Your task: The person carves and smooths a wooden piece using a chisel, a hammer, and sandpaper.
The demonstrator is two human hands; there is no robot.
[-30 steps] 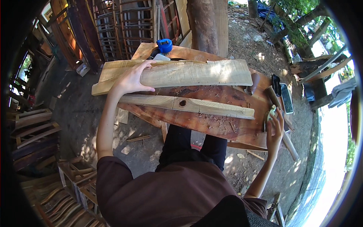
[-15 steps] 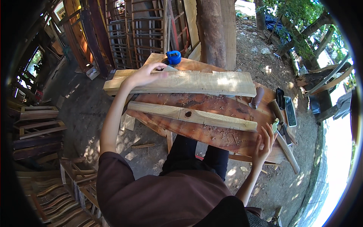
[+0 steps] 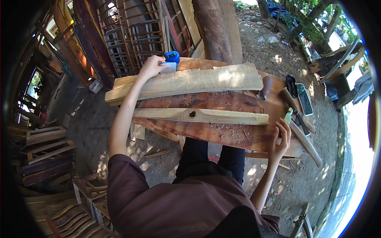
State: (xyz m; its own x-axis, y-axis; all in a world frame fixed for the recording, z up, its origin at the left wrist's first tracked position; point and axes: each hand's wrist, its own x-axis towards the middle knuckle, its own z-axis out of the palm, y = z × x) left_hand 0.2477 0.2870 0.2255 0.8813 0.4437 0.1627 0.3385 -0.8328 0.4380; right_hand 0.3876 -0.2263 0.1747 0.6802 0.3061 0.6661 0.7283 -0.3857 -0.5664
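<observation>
My left hand reaches over the far wide plank, its fingertips pinching a small pale blue flat piece; its exact kind is not clear. A blue tape measure stands just beyond that piece. Closer to me, a narrow wooden board with a dark knot lies across the wooden work table. Near the right end of that board, my right hand is raised with fingers apart and nothing visible in it. A small pale green object sits beside its fingertips.
At the table's right lie a wooden-handled hammer, a brown wooden handle, a black case and a phone. Wood shavings are scattered over the table. Wooden frames are stacked at left; a tree trunk rises behind.
My left hand has closed on the pale blue piece beside the tape measure. My right hand stays near the board's end. The whole view has tilted slightly.
</observation>
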